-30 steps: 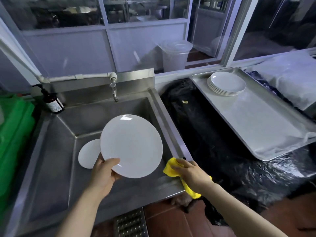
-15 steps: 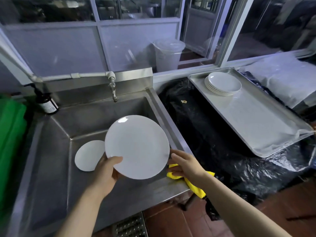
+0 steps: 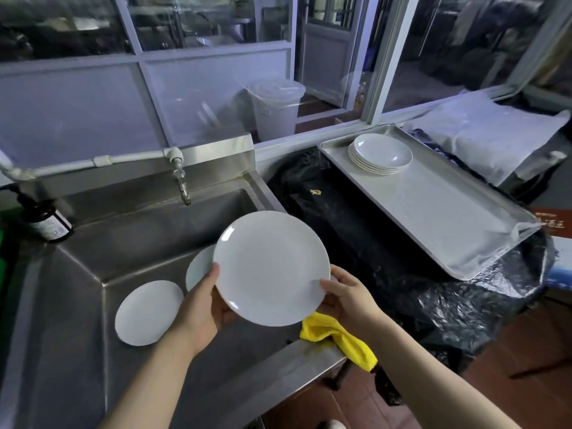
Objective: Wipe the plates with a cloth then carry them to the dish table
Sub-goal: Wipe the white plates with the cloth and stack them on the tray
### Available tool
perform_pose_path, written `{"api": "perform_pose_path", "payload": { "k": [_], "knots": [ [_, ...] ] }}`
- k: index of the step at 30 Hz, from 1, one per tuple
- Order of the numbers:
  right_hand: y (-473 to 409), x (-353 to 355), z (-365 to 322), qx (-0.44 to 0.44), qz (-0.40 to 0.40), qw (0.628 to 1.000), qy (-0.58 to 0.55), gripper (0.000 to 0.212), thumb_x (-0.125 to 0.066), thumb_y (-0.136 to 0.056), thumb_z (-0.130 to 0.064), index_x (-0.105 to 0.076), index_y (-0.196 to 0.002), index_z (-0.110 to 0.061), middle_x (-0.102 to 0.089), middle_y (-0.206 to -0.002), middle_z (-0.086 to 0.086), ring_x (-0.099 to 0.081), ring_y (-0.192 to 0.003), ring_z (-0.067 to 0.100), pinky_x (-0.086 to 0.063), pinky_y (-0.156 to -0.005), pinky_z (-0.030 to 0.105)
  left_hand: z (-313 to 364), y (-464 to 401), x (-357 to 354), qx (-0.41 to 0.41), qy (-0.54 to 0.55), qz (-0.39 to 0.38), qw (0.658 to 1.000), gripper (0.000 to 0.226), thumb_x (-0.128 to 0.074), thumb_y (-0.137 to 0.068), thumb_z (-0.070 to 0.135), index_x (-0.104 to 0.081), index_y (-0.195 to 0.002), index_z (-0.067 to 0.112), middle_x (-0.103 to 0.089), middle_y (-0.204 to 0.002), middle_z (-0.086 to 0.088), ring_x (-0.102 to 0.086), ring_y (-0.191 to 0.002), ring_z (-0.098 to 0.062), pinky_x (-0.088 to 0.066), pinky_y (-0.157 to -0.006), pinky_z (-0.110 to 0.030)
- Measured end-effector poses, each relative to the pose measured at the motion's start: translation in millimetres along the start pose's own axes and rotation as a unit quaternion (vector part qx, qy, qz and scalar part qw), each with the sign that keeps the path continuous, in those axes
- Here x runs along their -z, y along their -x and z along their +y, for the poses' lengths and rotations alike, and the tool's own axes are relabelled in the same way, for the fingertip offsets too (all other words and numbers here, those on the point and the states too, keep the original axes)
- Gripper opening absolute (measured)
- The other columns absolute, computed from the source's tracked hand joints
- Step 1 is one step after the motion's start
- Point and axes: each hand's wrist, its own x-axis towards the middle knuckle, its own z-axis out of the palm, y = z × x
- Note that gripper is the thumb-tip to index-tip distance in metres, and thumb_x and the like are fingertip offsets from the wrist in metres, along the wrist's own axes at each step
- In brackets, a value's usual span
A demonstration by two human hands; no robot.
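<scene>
Left hand (image 3: 202, 308) grips the white plate (image 3: 271, 267) at its lower-left rim, thumb over the top face, fingers curled under. Right hand (image 3: 346, 297) takes the opposite rim, thumb on the face near the edge, fingers beneath; a two-handed hold, plate tilted slightly twd the camera, above the front-right corner of the steel sink (image 3: 77, 305). Judgement: grip at opposite rims keeps the face untouched and looks like a handover to the right side, since the dish tray (image 3: 433, 212) sits that way. Yellow cloth (image 3: 337, 335) lies draped over the sink's front edge, just below the right wrist, in neither hand; within easy reach for the next plate, prob. why it is parked there. Two more plates remain in the basin: one flat on the bottom (image 3: 148, 312), a second (image 3: 199, 267) partly hidden behind the held plate. Stack of finished plates (image 3: 380, 153) sits at the tray's far corner, well apart from the sink, w/ black plastic sheeting (image 3: 356, 227) between. Cannot tell from this view whether the held plate is dry. Soap bottle (image 3: 46, 221) at the sink's left rear corner; tap (image 3: 182, 184) off, no water visible.
</scene>
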Motion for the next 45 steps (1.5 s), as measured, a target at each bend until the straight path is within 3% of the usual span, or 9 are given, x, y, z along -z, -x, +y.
{"api": "perform_pose_path", "payload": {
  "k": [2, 6, 13, 19, 23, 27, 33, 41, 45],
  "knots": [
    [-5.8, 15.6, -12.2, 0.013, 0.019, 1.000, -0.007, 0.031, -0.051, -0.091, 0.001, -0.065, -0.113, -0.014, -0.072, -0.092, 0.010, -0.068, -0.074, 0.025, -0.057, -0.062, 0.035, 7.2, -15.6, -14.6, -0.004, -0.007, -0.013, 1.000, 0.046, -0.035, -0.099, 0.050, -0.075, -0.104, 0.027, -0.073, -0.107, -0.009, -0.072, -0.092, -0.023, -0.057, -0.073, -0.037],
    [-25.0, 54.9, -49.0, 0.043, 0.057, 0.997, -0.037, 0.028, -0.050, -0.092, 0.000, -0.066, -0.110, -0.015, -0.072, -0.092, 0.010, -0.070, -0.077, 0.025, -0.057, -0.061, 0.034, 28.2, -53.8, -52.8, -0.026, -0.032, -0.007, 0.999, 0.039, -0.035, -0.102, 0.038, -0.064, -0.114, 0.016, -0.075, -0.099, -0.008, -0.066, -0.101, -0.026, -0.045, -0.099, -0.046],
    [-76.4, 150.0, -132.6, 0.085, 0.079, 0.991, -0.059, 0.030, -0.052, -0.091, -0.003, -0.075, -0.093, -0.022, -0.071, -0.088, 0.004, -0.066, -0.071, 0.017, -0.056, -0.063, 0.029, 54.7, -137.7, -151.0, -0.053, -0.002, -0.045, 0.998, 0.035, -0.041, -0.100, 0.035, -0.059, -0.124, 0.017, -0.071, -0.115, -0.010, -0.068, -0.103, -0.023, -0.048, -0.087, -0.040],
    [-140.8, 227.2, -203.2, 0.101, 0.151, 0.980, -0.085, 0.024, -0.050, -0.090, 0.001, -0.067, -0.094, -0.015, -0.070, -0.078, 0.003, -0.063, -0.055, 0.014, -0.053, -0.053, 0.023, 67.6, -206.5, -228.9, -0.039, 0.001, -0.067, 0.997, 0.035, -0.041, -0.100, 0.033, -0.060, -0.125, 0.017, -0.069, -0.119, -0.010, -0.067, -0.108, -0.021, -0.047, -0.090, -0.040],
    [-193.3, 254.8, -239.1, 0.100, 0.199, 0.970, -0.099, 0.023, -0.048, -0.088, 0.004, -0.064, -0.088, -0.012, -0.069, -0.076, 0.007, -0.066, -0.058, 0.017, -0.055, -0.056, 0.023, 74.1, -240.4, -260.9, -0.029, 0.002, -0.060, 0.998, 0.034, -0.041, -0.100, 0.032, -0.061, -0.123, 0.017, -0.069, -0.118, -0.010, -0.068, -0.106, -0.021, -0.047, -0.091, -0.041],
    [-244.3, 267.5, -257.6, 0.103, 0.229, 0.962, -0.110, 0.021, -0.046, -0.088, 0.006, -0.062, -0.087, -0.008, -0.061, -0.082, 0.014, -0.065, -0.064, 0.023, -0.057, -0.057, 0.026, 73.9, -261.5, -276.2, -0.018, 0.007, -0.046, 0.999, 0.034, -0.041, -0.100, 0.032, -0.062, -0.122, 0.016, -0.070, -0.117, -0.009, -0.068, -0.105, -0.020, -0.047, -0.091, -0.040],
    [-304.6, 279.9, -267.6, 0.084, 0.260, 0.954, -0.122, 0.028, -0.047, -0.090, 0.004, -0.059, -0.113, -0.007, -0.066, -0.088, 0.017, -0.068, -0.070, 0.024, -0.057, -0.056, 0.030, 71.0, -275.3, -279.4, -0.007, 0.019, -0.016, 1.000, 0.032, -0.042, -0.099, 0.029, -0.062, -0.121, 0.017, -0.070, -0.117, -0.007, -0.069, -0.105, -0.021, -0.044, -0.100, -0.043],
    [-340.1, 285.5, -270.4, 0.099, 0.269, 0.951, -0.117, 0.029, -0.048, -0.089, 0.005, -0.057, -0.115, -0.005, -0.065, -0.089, 0.014, -0.069, -0.075, 0.023, -0.058, -0.057, 0.029, 63.1, -279.7, -274.4, -0.001, 0.050, 0.008, 0.999, 0.033, -0.044, -0.098, 0.025, -0.061, -0.124, 0.014, -0.070, -0.118, -0.010, -0.068, -0.106, -0.025, -0.046, -0.096, -0.043],
    [-348.2, 287.1, -266.7, 0.095, 0.317, 0.943, 0.039, 0.022, -0.047, -0.090, -0.001, -0.056, -0.110, -0.004, -0.063, -0.081, 0.009, -0.067, -0.063, 0.022, -0.060, -0.063, 0.037, 62.4, -281.2, -273.2, -0.001, 0.047, 0.016, 0.999, 0.032, -0.044, -0.098, 0.024, -0.061, -0.124, 0.015, -0.070, -0.118, -0.009, -0.068, -0.106, -0.024, -0.046, -0.096, -0.042]
  ]
}}
